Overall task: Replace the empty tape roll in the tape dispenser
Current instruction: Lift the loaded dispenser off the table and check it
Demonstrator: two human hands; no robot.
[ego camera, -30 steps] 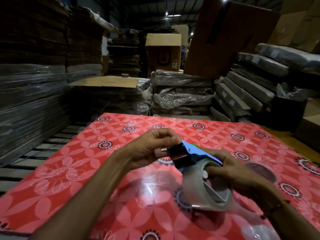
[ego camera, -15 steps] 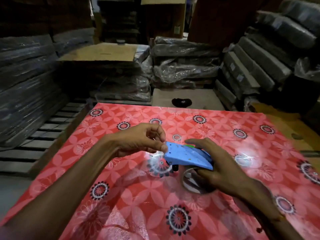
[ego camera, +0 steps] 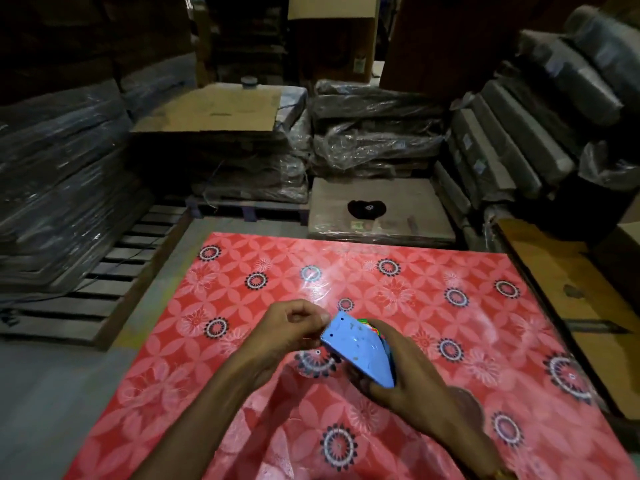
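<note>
While there are labels on the cardboard box (ego camera: 332, 36) at the far end and on the plastic-wrapped bundles (ego camera: 374, 140) behind the counter, none of the writing is readable, way too dark and small. No brand shows on the tape dispenser (ego camera: 360, 351) either, just a plain blue shell with a few little holes and scuffs, plus a bit of green and red peeking out at its far edge.

You've got the dispenser up off the counter (ego camera: 433, 306), over the near middle of that red floral cover. Your left hand (ego camera: 291, 330) comes in from the near left with the fingers (ego camera: 311, 311) curled, thumb and forefinger pinching the left tip of the blue shell. Your right hand (ego camera: 408, 382) is on the right side, wrapped around the wider near end, fingers curled under it and thumb pressed along the bottom edge. The shell is tilted, narrow tip up and to the left, wide end down toward you.

Can't see a tape roll from this angle; the shell and your right hand cover that part.
</note>
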